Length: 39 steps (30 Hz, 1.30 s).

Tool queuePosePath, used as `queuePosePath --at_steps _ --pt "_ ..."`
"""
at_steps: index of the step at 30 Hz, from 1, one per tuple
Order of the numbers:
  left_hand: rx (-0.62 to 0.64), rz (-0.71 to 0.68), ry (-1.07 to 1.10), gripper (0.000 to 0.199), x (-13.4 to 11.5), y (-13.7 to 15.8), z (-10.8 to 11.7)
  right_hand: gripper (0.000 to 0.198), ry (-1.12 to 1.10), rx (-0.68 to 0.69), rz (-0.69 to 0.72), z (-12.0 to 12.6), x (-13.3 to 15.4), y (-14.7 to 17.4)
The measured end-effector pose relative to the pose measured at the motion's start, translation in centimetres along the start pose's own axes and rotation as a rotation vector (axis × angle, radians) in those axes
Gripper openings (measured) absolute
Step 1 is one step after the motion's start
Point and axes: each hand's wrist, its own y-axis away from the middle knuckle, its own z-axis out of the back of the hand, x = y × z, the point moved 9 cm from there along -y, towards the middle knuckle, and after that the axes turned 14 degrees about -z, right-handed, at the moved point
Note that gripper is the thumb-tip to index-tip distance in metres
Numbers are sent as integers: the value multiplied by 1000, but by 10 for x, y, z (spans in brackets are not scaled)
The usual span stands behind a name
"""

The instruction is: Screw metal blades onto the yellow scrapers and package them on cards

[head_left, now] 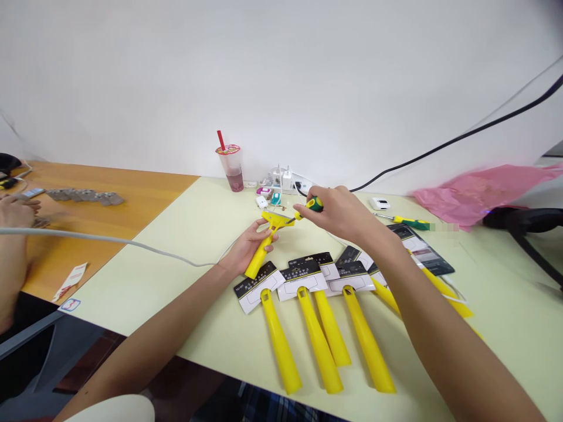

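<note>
My left hand [248,245] is closed round the handle of a yellow scraper [259,256], its wide head pointing up and away from me. In my right hand [336,214] is a screwdriver [315,204] with a green and yellow handle. The screwdriver's tip meets the scraper's head near its right side; whether it sits in a screw is too small to tell. Just below my hands lie several more yellow scrapers [281,346], their heads covered by black and white cardboard packaging [303,279]. My right forearm hides part of the ones on the right.
A second screwdriver [413,223] lies at the right, near a pink plastic bag [479,190]. Against the wall stand a drink cup [233,170] with a red straw and a power strip [288,180] with chargers. A grey cable [132,241] crosses the left side. Another person's hand [17,211] is far left.
</note>
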Motion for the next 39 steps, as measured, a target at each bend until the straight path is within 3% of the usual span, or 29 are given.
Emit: queuePosePath --at_steps 10,25,30,35,39 --pt "-28 19 36 49 2 0 3 37 -39 -22 -14 8 -1 1" --pt "-5 -8 2 46 3 -1 3 37 -14 -13 -8 -5 -5 1" --pt "-29 -20 10 47 2 -1 5 31 -294 62 217 -9 10 11" --pt "-27 -22 4 49 1 0 3 9 -423 50 399 -6 28 12" --pt "-26 -10 -6 48 2 1 1 20 -376 25 383 -8 26 7"
